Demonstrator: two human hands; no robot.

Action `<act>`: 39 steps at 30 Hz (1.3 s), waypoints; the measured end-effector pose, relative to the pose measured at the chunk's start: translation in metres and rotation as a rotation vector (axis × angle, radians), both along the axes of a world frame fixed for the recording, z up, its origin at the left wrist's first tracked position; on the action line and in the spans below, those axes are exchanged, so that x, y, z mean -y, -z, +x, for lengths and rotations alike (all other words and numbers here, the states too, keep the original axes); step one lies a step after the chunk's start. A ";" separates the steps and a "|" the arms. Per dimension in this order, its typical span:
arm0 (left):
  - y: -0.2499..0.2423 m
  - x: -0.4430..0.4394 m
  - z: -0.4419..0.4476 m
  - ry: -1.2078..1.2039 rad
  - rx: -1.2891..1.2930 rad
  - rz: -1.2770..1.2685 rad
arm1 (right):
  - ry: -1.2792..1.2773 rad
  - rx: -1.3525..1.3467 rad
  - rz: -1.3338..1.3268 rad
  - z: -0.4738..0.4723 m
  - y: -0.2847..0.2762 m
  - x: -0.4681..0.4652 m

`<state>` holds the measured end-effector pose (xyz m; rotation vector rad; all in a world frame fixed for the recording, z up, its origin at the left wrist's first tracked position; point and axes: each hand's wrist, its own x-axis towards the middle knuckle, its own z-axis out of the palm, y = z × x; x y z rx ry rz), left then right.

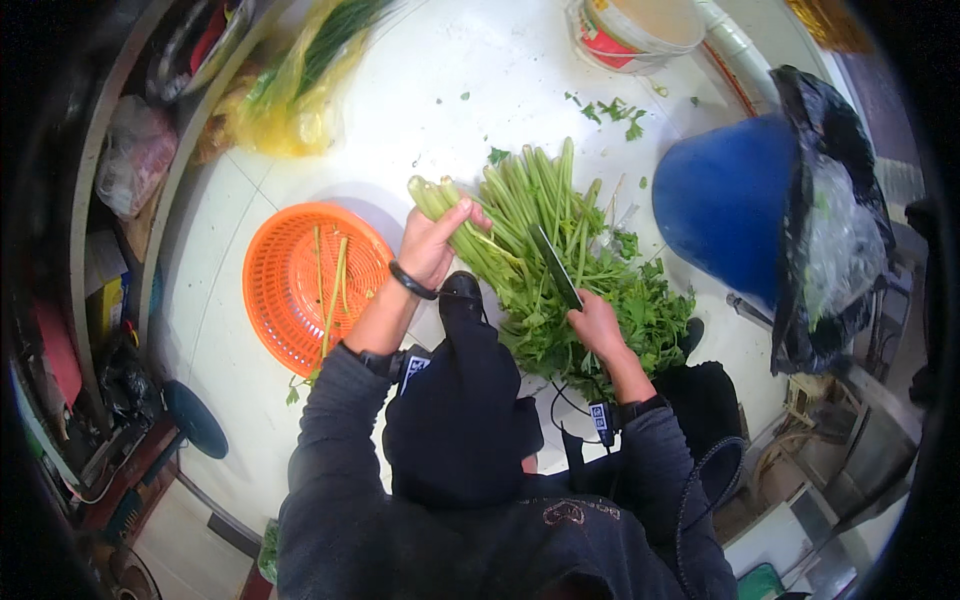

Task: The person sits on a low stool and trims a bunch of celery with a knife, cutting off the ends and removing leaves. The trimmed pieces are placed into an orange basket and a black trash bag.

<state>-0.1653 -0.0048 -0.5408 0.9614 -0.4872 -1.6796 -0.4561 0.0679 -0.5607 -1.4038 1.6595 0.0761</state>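
Note:
My left hand (435, 240) grips a bunch of celery stalks (480, 251) near their pale cut ends, which point up and to the left. In my right hand (596, 322) is a knife with a dark, straight blade (553, 259), its tip directed away from me over the greens. A large heap of leafy celery (630, 307) lies on the floor between my legs, more stalks (536, 180) fanning out at its far side. Left of my left arm stands an orange plastic basket (270, 300) with several thin stalks (334, 292) in it, one hanging over its near rim.
A blue bin (720, 202) lined with a black bag (825, 127) stands at the right. Beyond the heap are leaf scraps (619, 111) and a white bucket (622, 56). A yellow plastic bag with long greens (300, 112) lies far left, beside a metal shelf (161, 202).

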 end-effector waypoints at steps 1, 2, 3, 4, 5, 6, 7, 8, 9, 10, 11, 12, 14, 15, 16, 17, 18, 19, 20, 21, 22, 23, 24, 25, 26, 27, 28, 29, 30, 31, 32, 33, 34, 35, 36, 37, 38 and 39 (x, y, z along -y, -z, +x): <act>-0.029 0.003 0.001 0.015 0.036 -0.105 | 0.001 -0.026 -0.018 -0.006 0.003 -0.007; -0.060 0.006 0.002 0.025 0.066 -0.215 | 0.016 -0.060 -0.019 -0.012 0.005 -0.015; -0.091 0.009 0.003 0.034 0.099 -0.324 | 0.029 -0.109 -0.001 -0.018 0.004 -0.022; -0.121 0.011 0.005 0.023 0.084 -0.402 | 0.049 -0.089 0.024 -0.023 0.000 -0.029; -0.151 0.013 0.006 0.008 0.075 -0.468 | 0.068 -0.083 0.070 -0.028 -0.008 -0.035; -0.179 0.017 0.005 0.010 0.075 -0.553 | 0.102 -0.105 0.129 -0.031 -0.021 -0.038; -0.205 0.019 0.002 0.033 0.178 -0.606 | 0.103 -0.035 0.015 -0.032 -0.038 -0.043; -0.226 0.022 -0.006 0.079 0.250 -0.654 | 0.119 0.004 -0.087 -0.033 -0.060 -0.048; -0.245 0.027 -0.018 0.093 0.325 -0.668 | 0.141 0.000 -0.153 -0.035 -0.085 -0.047; -0.263 0.028 -0.030 0.157 0.494 -0.690 | 0.196 0.116 -0.325 -0.037 -0.114 -0.043; -0.275 0.027 -0.049 0.192 0.500 -0.642 | 0.258 0.192 -0.452 -0.041 -0.148 -0.044; -0.286 0.026 -0.067 0.265 0.432 -0.631 | 0.328 0.259 -0.550 -0.046 -0.183 -0.047; -0.303 0.029 -0.100 0.477 0.414 -0.682 | 0.209 0.221 -0.881 -0.063 -0.254 -0.045; -0.309 0.029 -0.118 0.573 0.407 -0.699 | 0.139 0.243 -1.034 -0.074 -0.286 -0.045; -0.313 0.026 -0.132 0.572 0.353 -0.707 | 0.060 0.170 -1.197 -0.078 -0.315 -0.044; -0.315 0.022 -0.150 0.568 0.307 -0.706 | -0.012 0.095 -1.278 -0.087 -0.338 -0.045; -0.317 0.020 -0.165 0.572 0.277 -0.664 | -0.079 0.005 -1.366 -0.094 -0.358 -0.048; -0.319 0.021 -0.179 0.653 0.156 -0.534 | -0.143 -0.086 -1.403 -0.101 -0.373 -0.050; -0.320 0.019 -0.192 0.692 0.233 -0.579 | -0.208 -0.186 -1.416 -0.106 -0.384 -0.051; -0.321 0.018 -0.203 0.734 0.258 -0.647 | -0.215 -0.239 -1.472 -0.112 -0.391 -0.053; -0.320 0.018 -0.216 0.735 0.095 -0.598 | -0.222 -0.302 -1.505 -0.119 -0.394 -0.053; -0.322 0.021 -0.224 0.773 0.093 -0.563 | -0.236 -0.363 -1.529 -0.124 -0.397 -0.055; -0.323 0.026 -0.235 0.847 0.051 -0.539 | -0.204 -0.395 -1.573 -0.133 -0.396 -0.055; -0.324 0.029 -0.242 0.893 -0.072 -0.480 | -0.180 -0.421 -1.561 -0.140 -0.397 -0.056; -0.325 0.033 -0.248 0.929 -0.227 -0.329 | -0.157 -0.439 -1.565 -0.148 -0.395 -0.055; -0.325 0.035 -0.255 0.979 -0.306 -0.339 | -0.139 -0.445 -1.590 -0.155 -0.394 -0.056; -0.325 0.037 -0.258 1.021 -0.331 -0.301 | -0.113 -0.443 -1.593 -0.161 -0.393 -0.055; -0.324 0.038 -0.263 1.050 -0.384 -0.301 | -0.114 -0.451 -1.573 -0.168 -0.391 -0.054; -0.324 0.038 -0.267 1.051 -0.367 -0.405 | -0.109 -0.457 -1.571 -0.170 -0.388 -0.054; -0.323 0.038 -0.273 0.975 -0.334 -0.337 | -0.102 -0.468 -1.539 -0.174 -0.385 -0.051; -0.322 0.036 -0.278 0.850 -0.288 -0.290 | -0.089 -0.484 -1.527 -0.178 -0.381 -0.050; -0.322 0.037 -0.283 0.832 -0.169 -0.257 | -0.075 -0.505 -1.486 -0.183 -0.377 -0.047; -0.323 0.037 -0.289 0.898 -0.101 -0.372 | -0.080 -0.517 -1.451 -0.189 -0.372 -0.043; -0.324 0.041 -0.294 1.067 0.046 -0.498 | -0.005 -0.491 -1.404 -0.198 -0.367 -0.039; -0.325 0.040 -0.298 1.189 0.244 -0.586 | 0.054 -0.453 -1.356 -0.209 -0.362 -0.030; -0.326 0.040 -0.302 1.155 0.204 -0.525 | 0.111 -0.412 -1.264 -0.220 -0.356 -0.023; -0.328 0.042 -0.303 1.190 0.251 -0.499 | 0.162 -0.475 -1.116 -0.239 -0.354 -0.019; -0.328 0.041 -0.305 1.244 0.238 -0.506 | 0.243 -0.558 -0.879 -0.256 -0.351 -0.017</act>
